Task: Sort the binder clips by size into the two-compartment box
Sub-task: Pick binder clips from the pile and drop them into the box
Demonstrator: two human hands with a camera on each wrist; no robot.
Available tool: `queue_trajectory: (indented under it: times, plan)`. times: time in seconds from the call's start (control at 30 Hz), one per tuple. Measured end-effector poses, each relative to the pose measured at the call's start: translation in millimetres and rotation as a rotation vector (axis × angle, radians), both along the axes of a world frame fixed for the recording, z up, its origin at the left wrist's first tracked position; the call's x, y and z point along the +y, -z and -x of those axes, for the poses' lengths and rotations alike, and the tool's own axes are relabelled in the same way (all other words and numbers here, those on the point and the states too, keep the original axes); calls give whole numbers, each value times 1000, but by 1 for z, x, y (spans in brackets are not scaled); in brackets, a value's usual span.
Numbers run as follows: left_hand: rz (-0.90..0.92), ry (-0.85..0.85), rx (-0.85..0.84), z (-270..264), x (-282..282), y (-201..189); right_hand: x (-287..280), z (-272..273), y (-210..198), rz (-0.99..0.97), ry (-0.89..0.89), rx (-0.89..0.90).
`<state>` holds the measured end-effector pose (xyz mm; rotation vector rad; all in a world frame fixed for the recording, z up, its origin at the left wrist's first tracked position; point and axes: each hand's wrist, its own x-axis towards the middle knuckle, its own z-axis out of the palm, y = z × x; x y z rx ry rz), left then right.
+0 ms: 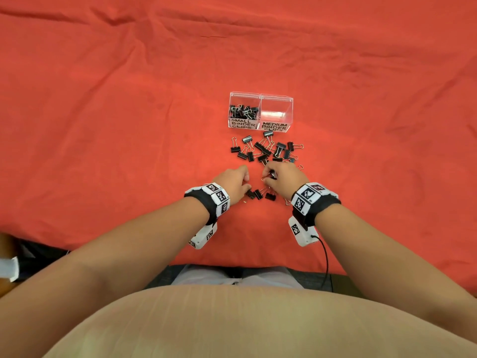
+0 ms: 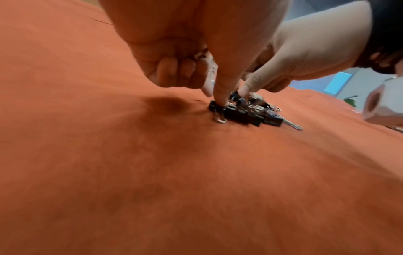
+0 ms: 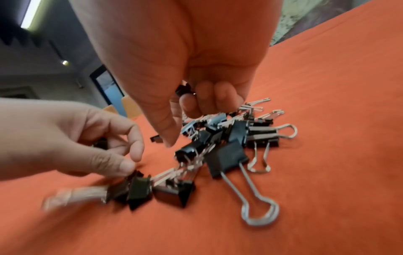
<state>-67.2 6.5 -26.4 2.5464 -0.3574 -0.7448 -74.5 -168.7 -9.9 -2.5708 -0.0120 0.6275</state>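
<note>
loose binder clips [image 1: 265,151] lie on the cloth before the two-compartment box [image 1: 260,111] — light, stiff, slippery; pinch the black body. left hand [image 1: 236,180] pinches a small clip [image 2: 214,106]; right hand [image 1: 281,175] curls round a clip [image 3: 184,89].

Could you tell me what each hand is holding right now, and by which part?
Right hand: a clip tucked in its curled fingers, part hidden. Left hand: pinching a clip's black body.
</note>
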Motion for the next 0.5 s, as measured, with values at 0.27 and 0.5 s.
queue_trajectory:
  times: [0.27,0.5]
  plan:
    - [14,-69,-16,-12,18,-6,-29,6,-5,-4,98,4]
    - [-39,81,-27,0,19,-4,-37,27,4,83,134,78]
